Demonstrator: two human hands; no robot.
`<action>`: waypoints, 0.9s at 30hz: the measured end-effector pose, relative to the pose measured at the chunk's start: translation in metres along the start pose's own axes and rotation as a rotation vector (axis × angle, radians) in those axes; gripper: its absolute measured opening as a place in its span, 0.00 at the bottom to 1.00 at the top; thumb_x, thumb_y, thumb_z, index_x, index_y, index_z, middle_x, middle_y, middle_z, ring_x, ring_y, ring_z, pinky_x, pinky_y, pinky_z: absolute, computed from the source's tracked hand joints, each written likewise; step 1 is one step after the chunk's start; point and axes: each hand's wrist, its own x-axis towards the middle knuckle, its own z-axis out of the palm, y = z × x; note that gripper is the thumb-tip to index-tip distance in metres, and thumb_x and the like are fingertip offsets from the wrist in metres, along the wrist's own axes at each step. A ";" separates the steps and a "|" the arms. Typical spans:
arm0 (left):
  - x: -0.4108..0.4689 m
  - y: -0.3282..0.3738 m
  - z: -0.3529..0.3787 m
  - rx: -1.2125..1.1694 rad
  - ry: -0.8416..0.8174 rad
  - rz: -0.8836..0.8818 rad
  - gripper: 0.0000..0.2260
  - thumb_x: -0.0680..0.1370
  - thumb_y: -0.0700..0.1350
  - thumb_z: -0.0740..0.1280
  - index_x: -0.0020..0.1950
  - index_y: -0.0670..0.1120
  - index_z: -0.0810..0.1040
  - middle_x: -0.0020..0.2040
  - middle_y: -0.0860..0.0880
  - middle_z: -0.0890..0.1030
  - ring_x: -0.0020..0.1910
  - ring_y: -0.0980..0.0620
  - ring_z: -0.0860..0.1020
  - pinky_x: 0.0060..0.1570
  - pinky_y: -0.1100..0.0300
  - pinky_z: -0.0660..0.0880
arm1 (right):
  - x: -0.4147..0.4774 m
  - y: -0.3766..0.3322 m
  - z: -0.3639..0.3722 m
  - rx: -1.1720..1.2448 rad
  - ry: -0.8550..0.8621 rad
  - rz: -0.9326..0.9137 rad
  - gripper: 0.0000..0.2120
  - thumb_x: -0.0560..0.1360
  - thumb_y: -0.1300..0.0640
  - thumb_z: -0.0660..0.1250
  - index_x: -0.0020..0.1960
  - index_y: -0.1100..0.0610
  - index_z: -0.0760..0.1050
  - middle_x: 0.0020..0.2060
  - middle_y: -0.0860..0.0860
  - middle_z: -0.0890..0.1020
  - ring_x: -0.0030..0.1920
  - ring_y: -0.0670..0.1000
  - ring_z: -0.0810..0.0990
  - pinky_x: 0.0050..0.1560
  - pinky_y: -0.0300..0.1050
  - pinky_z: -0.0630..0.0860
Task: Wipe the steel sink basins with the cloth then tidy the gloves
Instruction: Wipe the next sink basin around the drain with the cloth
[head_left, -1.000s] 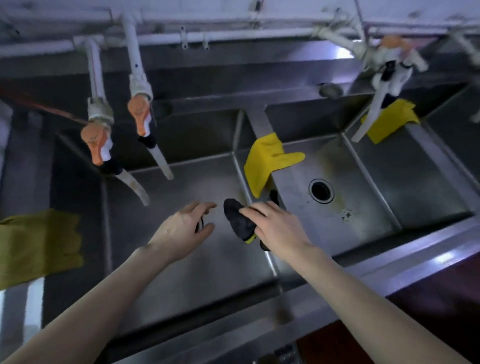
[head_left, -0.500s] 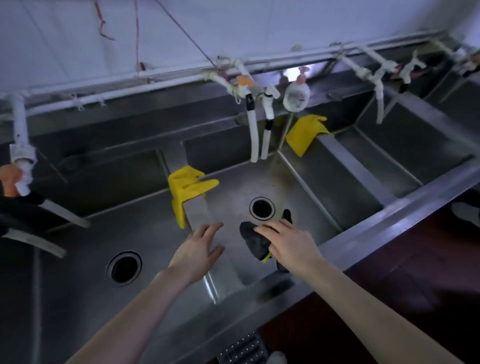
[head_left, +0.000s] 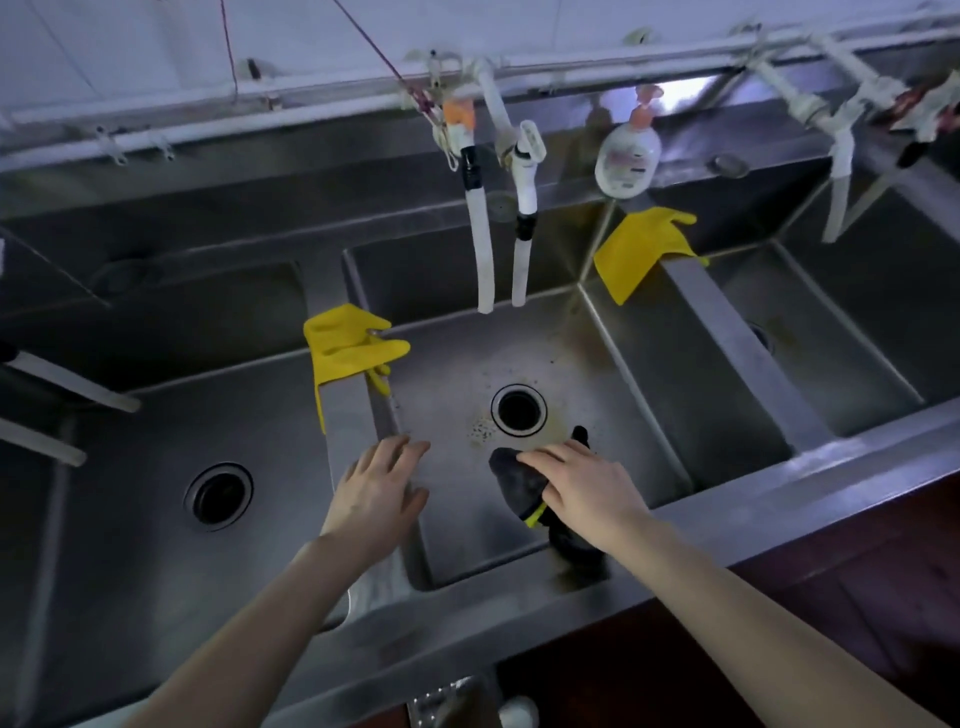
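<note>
The right hand (head_left: 592, 491) presses a dark cloth (head_left: 514, 483) on the middle basin (head_left: 613, 364) floor, just beside the drain (head_left: 518, 409), its grip closed on the cloth. The left hand (head_left: 376, 493) rests spread and empty on the divider (head_left: 353, 415), where a yellow glove (head_left: 345, 345) hangs. A second glove (head_left: 639, 249) drapes the next divider.

Three sink basins run side by side: the middle basin (head_left: 597, 364) lies between the left basin (head_left: 156, 519) and the right basin (head_left: 841, 332). One glove (head_left: 348, 345) drapes over the divider left of the middle basin, a second glove (head_left: 641, 247) over the divider to its right. The right hand (head_left: 587, 491) presses the cloth (head_left: 514, 480) inside the middle basin, just before its drain (head_left: 518, 409). The left hand (head_left: 376, 493) rests on the left divider. A soap bottle (head_left: 627, 153) stands behind, beside two hoses (head_left: 483, 244).
</note>
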 end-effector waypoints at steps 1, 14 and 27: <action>0.009 -0.003 -0.001 0.019 0.011 0.004 0.23 0.74 0.53 0.61 0.69 0.52 0.67 0.66 0.46 0.71 0.64 0.42 0.70 0.60 0.47 0.70 | 0.006 0.003 0.001 0.003 -0.006 0.003 0.22 0.78 0.55 0.59 0.71 0.45 0.64 0.65 0.43 0.71 0.66 0.49 0.68 0.47 0.48 0.76; 0.077 -0.029 0.001 0.162 0.050 0.079 0.21 0.71 0.46 0.60 0.64 0.45 0.72 0.61 0.42 0.75 0.62 0.40 0.72 0.56 0.47 0.72 | 0.088 0.027 0.034 0.030 -0.169 -0.053 0.22 0.77 0.57 0.62 0.69 0.47 0.67 0.64 0.45 0.74 0.65 0.50 0.70 0.50 0.51 0.78; 0.110 -0.024 0.019 0.283 0.051 0.045 0.15 0.72 0.45 0.62 0.58 0.48 0.77 0.55 0.46 0.79 0.55 0.45 0.77 0.53 0.51 0.71 | 0.143 0.058 0.127 -0.003 -0.622 -0.198 0.30 0.79 0.52 0.60 0.77 0.45 0.51 0.77 0.48 0.49 0.76 0.57 0.48 0.71 0.65 0.56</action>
